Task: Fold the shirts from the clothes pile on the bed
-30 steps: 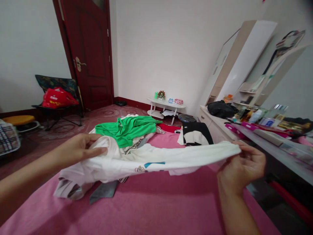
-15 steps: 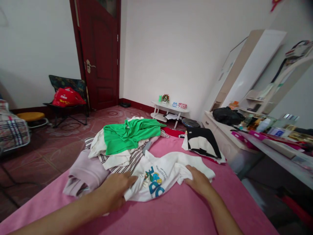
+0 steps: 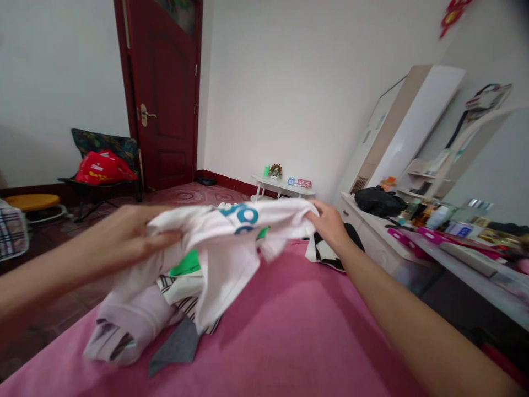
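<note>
A white T-shirt with blue print hangs in the air between my two hands, blurred by motion. My left hand is closed on its left edge, and my right hand pinches the right edge. Below and behind the shirt lies a clothes pile, partly hidden: a green garment, a striped one and a pale lilac one. A grey piece of cloth lies in front of them on the pink bedspread.
Beyond my right hand lies a black-and-white garment. A dresser with a black bag and bottles stands at the right. A chair with a red bag, a yellow stool and a small white table stand farther off.
Both hands have lifted the white T-shirt off the bed, and it now hangs with its lower part dangling. The grey cloth by the pile has come into view.
</note>
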### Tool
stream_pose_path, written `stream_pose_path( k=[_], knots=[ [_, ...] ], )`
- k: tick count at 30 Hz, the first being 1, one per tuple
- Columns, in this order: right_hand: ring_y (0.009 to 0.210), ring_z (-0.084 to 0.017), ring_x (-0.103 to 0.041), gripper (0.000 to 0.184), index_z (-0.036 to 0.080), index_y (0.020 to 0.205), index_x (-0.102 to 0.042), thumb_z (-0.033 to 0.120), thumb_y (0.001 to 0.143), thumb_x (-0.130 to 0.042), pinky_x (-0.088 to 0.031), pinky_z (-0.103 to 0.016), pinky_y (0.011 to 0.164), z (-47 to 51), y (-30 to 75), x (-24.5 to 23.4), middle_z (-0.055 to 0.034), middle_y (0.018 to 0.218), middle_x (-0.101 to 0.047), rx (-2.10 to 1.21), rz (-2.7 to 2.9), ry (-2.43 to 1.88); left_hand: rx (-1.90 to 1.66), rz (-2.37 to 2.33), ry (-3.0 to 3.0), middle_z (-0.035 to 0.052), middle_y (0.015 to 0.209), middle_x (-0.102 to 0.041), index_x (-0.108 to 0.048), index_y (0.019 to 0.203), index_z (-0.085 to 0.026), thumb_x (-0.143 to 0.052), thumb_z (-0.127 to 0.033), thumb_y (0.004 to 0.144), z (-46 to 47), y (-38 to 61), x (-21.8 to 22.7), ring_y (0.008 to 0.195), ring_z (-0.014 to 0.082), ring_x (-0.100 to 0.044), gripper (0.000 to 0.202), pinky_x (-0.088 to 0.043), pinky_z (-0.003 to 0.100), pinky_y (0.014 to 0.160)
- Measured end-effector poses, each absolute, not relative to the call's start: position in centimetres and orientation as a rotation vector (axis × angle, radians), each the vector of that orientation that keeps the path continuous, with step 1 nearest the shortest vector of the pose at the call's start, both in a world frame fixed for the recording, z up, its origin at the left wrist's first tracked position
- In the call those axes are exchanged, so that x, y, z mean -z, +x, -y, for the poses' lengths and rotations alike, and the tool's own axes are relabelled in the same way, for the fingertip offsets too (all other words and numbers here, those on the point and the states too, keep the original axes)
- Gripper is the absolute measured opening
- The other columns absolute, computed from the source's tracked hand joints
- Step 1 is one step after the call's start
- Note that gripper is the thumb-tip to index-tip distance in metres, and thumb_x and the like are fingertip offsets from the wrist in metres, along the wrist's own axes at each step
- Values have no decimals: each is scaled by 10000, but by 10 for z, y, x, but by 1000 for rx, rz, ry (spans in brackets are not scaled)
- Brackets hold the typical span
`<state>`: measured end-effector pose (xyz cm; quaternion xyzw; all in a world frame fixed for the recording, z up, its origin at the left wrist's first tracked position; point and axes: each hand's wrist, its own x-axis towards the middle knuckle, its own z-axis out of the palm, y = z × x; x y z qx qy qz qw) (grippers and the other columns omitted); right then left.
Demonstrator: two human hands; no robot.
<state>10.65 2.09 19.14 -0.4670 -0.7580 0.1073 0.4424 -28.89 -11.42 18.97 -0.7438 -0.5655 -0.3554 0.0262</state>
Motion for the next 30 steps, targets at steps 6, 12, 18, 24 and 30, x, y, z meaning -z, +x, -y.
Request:
stream_pose_path(
  k=[6,12,18,24,30],
  knots=[
    [1116,-177,-556,465,191,1304,-444,267,845,-440,-445,-319,948,-85,138,-150,-113,1303,-518,276,1655,-1434,615,1612,-2288,144,1423,-419,-456,1355,-142,-530,-302,830,37,-263,-126,1232,314,-470,554,-399,442,1008],
    [1147,-359,-521,545,119,1156,-598,257,639,-698,-415,-437,910,-73,253,-51,-210,1164,-585,234,1706,-1971,531,1577,-2161,133,1549,-229,-490,1352,-239,-499,-304,844,27,-238,-22,1362,404,-265,513,-306,590,1001],
    [852,-215,-604,184,239,924,-664,219,766,-572,-402,-301,740,-71,299,-26,-51,861,-650,136,1786,-2236,576,1576,-2169,126,1559,-213,-498,1350,-236,-501,-311,850,31,-237,-31,1355,405,-273,506,-312,579,992],
    [791,-237,-628,234,154,846,-678,154,845,-444,-406,-316,665,-67,274,-14,-135,851,-631,203,1763,-2314,758,1572,-2231,90,1523,-308,-554,1275,-281,-429,-290,928,27,-244,-28,1328,340,-326,369,-341,554,999],
    [961,-270,-636,683,190,1436,-337,71,777,-475,-465,-365,786,-44,251,-8,-205,1411,-367,344,1735,-2199,1091,1272,-2455,84,1227,-602,-610,1062,-205,-364,-176,933,62,-255,-54,1192,240,-461,280,-387,437,1014]
  ],
)
